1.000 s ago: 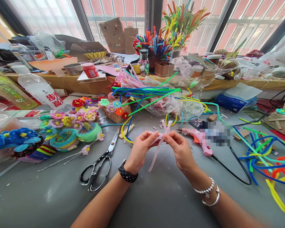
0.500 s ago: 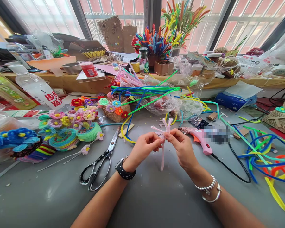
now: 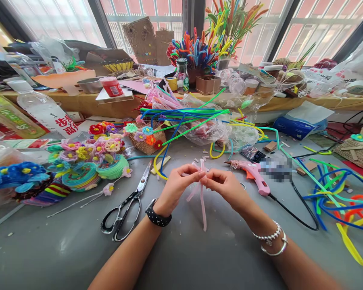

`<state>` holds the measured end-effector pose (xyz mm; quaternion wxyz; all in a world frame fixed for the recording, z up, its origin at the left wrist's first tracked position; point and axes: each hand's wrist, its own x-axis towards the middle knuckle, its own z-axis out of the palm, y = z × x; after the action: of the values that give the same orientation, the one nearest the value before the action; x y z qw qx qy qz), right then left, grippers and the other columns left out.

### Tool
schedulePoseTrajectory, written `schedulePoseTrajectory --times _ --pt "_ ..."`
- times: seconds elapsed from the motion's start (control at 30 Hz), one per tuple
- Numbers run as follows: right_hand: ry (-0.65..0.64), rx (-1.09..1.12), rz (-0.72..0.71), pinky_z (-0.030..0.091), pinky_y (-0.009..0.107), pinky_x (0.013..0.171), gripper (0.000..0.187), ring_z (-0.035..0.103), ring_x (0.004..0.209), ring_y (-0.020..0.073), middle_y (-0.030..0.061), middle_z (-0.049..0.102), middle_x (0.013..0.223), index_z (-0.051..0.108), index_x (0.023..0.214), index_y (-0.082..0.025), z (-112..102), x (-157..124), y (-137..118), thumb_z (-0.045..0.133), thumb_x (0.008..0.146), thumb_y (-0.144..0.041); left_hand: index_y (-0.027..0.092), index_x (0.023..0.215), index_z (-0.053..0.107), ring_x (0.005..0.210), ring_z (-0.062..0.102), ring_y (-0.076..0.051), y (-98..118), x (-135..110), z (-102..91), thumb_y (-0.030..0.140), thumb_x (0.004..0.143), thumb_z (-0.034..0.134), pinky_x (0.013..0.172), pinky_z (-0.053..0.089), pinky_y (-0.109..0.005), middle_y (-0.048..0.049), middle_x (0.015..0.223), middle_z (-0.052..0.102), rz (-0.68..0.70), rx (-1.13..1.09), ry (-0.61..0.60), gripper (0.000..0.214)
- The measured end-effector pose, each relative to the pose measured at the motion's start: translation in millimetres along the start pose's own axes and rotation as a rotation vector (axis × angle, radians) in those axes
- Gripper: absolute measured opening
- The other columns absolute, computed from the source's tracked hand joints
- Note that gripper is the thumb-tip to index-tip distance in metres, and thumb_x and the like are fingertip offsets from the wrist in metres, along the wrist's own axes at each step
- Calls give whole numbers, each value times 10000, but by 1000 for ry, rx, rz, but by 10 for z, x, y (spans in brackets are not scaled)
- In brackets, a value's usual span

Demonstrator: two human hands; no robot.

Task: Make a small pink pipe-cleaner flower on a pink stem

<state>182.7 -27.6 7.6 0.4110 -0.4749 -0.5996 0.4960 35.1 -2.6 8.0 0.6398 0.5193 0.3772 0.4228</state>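
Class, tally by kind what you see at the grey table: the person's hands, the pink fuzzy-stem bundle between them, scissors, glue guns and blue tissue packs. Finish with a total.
Hands: 2 (left hand, right hand)
Pink fuzzy-stem bundle: 1
Scissors: 1 pair
Glue gun: 1
Blue tissue pack: 1
Total: 6

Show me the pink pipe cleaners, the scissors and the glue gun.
Pink pipe cleaners [image 3: 203, 207]: head view, on the hanging strand.
Scissors [image 3: 136, 194]: head view, near the joint.
Glue gun [image 3: 254, 168]: head view, on its pink body.
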Motion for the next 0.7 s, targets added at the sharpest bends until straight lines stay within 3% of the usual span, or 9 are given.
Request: schedulePoseTrajectory --times 0.1,0.23,0.47,0.57,0.7 --pt "29 74 3 303 214 502 253 388 531 85 -42 443 546 523 570 -164 -21 7 -1 596 700 -369 156 864 601 696 547 -113 7 3 8 288 641 665 698 391 -244 -13 756 609 -73 -100 -20 267" --pt "55 37 -16 340 225 527 227 449 562 103 -17 527 583 578 595 -162 -20 6 -4 591 700 -363 132 735 623 695 540 -120 -16 -3 41 307 641 660 674 384 -232 -20 704 606 -118 -95 -63 202" --pt "89 -181 -79 374 244 549 219 502 606 133 23 593 642 648 657 -151 -74 -6 -41 588 709 -355 132 635 609 659 506 -95 -55 -5 70 301 645 657 659 364 -217 4 653 581 -94 -123 3 177" --pt "145 -120 -71 384 247 558 259 509 617 136 23 594 636 629 642 -158 -130 -1 -49 554 735 -387 126 643 626 645 516 -102 -16 -7 70 311 652 650 652 381 -222 -13 650 592 -112 -131 0 187" --pt "185 79 -47 408 242 596 215 518 634 123 9 602 683 613 708 -170 -159 20 -19 600 696 -384 123 614 621 579 523 -102 13 -27 82 324 640 659 602 406 -229 -20 625 592 -177 -101 -104 206"
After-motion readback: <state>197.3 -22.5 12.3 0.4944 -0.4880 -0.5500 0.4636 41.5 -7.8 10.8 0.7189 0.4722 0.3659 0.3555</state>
